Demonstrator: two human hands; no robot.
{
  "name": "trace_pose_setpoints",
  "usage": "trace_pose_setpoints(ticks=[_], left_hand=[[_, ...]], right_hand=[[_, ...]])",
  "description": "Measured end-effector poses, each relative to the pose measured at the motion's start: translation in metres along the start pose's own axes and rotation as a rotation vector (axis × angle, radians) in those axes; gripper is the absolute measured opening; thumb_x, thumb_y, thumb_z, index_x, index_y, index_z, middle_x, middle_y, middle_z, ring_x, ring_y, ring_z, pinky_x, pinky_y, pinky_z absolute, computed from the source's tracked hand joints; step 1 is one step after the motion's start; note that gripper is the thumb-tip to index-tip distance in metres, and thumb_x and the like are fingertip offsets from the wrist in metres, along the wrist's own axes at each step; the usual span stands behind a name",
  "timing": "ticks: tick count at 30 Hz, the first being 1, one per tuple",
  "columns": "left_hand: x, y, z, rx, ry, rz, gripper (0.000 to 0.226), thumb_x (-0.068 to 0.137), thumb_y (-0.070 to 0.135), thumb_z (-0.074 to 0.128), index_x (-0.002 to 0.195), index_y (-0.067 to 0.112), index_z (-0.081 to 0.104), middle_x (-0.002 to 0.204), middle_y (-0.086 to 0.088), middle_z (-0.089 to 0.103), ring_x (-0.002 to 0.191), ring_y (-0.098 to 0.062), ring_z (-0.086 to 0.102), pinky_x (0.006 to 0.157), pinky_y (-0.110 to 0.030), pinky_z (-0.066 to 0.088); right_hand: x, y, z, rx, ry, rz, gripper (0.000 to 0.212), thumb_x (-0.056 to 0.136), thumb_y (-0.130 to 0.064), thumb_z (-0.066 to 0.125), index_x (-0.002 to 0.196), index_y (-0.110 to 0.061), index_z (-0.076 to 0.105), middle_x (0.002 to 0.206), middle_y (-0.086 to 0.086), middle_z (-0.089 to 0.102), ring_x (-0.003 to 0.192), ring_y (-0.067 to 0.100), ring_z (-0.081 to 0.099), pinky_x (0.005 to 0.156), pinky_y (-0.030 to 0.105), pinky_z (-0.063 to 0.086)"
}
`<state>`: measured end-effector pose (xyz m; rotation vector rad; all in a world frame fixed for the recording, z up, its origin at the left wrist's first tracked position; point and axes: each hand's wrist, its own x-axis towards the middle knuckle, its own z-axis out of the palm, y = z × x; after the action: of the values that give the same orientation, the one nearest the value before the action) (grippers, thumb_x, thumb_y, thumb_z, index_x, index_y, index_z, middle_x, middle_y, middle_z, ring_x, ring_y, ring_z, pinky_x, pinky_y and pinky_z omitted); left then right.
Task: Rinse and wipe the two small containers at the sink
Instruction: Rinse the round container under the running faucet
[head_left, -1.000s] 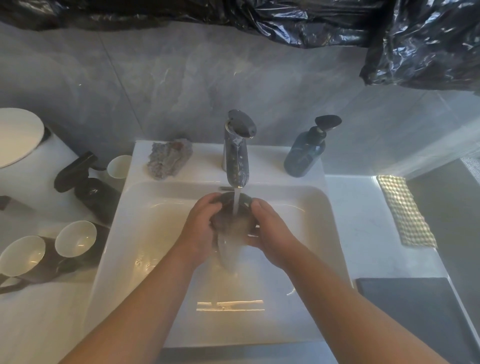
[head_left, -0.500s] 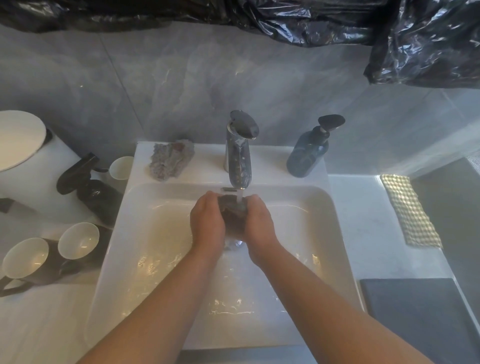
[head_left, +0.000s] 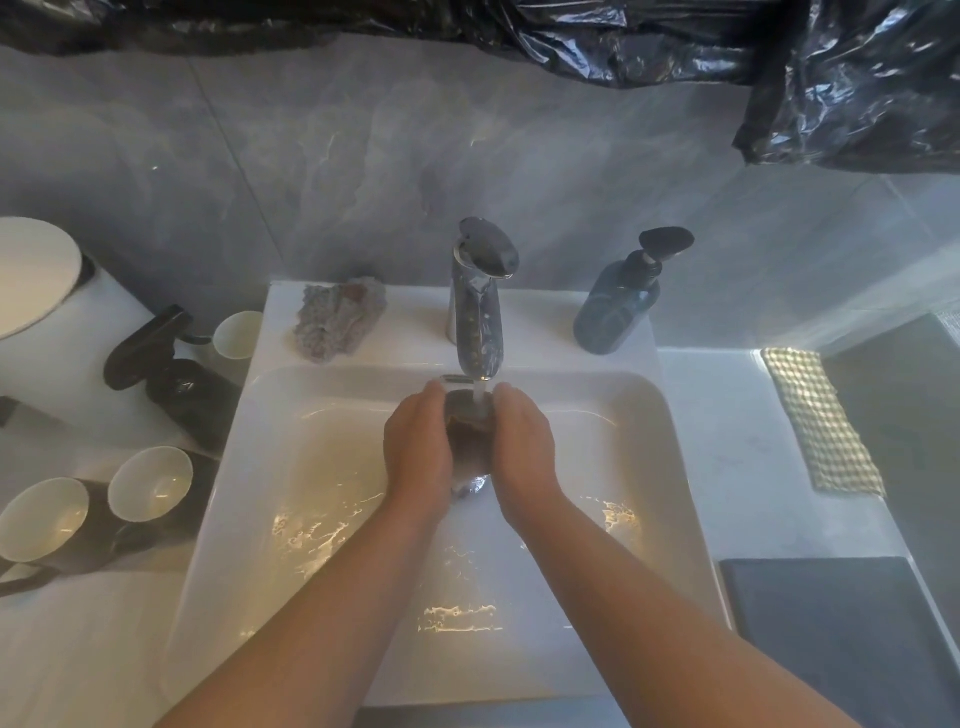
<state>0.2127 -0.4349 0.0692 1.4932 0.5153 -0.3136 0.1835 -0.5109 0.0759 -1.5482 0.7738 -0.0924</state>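
Sink (head_left: 218, 571) rim lies nearest me; over its basin my left hand (head_left: 415, 447) and right hand (head_left: 522, 447) curl round a dark container (head_left: 467, 436), clasping it between them under the running tap (head_left: 480, 312); beyond sit a cloth (head_left: 337, 322) and soap bottle (head_left: 618, 306).
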Motion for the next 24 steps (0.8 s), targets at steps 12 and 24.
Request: trace_pose_setpoints(ticks=[12, 24], left_hand=[[0.015, 0.000, -0.001, 0.046, 0.030, -0.056, 0.029, 0.076, 0.037, 0.049, 0.060, 0.021, 0.068, 0.074, -0.010, 0.068, 0.078, -0.036, 0.065, 0.080, -0.049, 0.056], [0.012, 0.007, -0.001, 0.039, 0.039, -0.071, 0.034, 0.086, 0.030, 0.048, 0.058, 0.016, 0.061, 0.072, -0.009, 0.065, 0.068, -0.028, 0.056, 0.068, -0.038, 0.046]], right_hand=[[0.009, -0.001, -0.006, 0.071, 0.002, 0.114, 0.043, 0.101, -0.034, 0.034, 0.079, -0.006, 0.058, 0.080, 0.008, 0.063, 0.076, 0.022, 0.055, 0.069, 0.032, 0.045], [0.020, -0.002, -0.008, 0.080, 0.034, 0.258, 0.032, 0.098, -0.022, 0.036, 0.069, -0.013, 0.047, 0.074, 0.009, 0.049, 0.075, 0.022, 0.044, 0.068, 0.034, 0.036]])
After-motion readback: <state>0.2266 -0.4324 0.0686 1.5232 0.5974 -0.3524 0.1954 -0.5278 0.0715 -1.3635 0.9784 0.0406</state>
